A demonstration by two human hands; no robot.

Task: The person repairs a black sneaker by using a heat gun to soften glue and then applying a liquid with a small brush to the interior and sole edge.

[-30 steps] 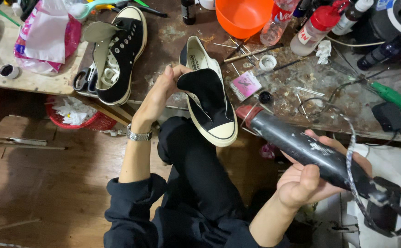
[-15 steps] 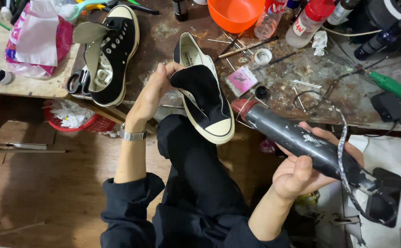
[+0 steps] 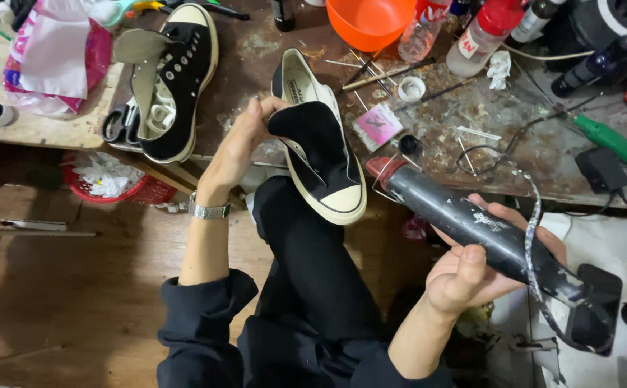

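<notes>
Head view, nearest first: the right hand (image 3: 471,276) is clenched round a black, paint-flecked cylindrical heat tool (image 3: 471,219), its red nozzle aimed at a black canvas sneaker with cream rubber sole (image 3: 321,154); the left hand (image 3: 245,140) grips that shoe's tongue, the shoe resting above the knee at the stained wooden workbench (image 3: 486,136) edge; beyond lie a second black sneaker (image 3: 173,79) and an orange plastic bowl (image 3: 371,21).

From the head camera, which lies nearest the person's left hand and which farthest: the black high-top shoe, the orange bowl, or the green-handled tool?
Measured from the left hand:
1. Black high-top shoe, just to its left on the bench.
2. Orange bowl, up and to the right at the bench's far edge.
3. Green-handled tool, far off on the right side.
</notes>
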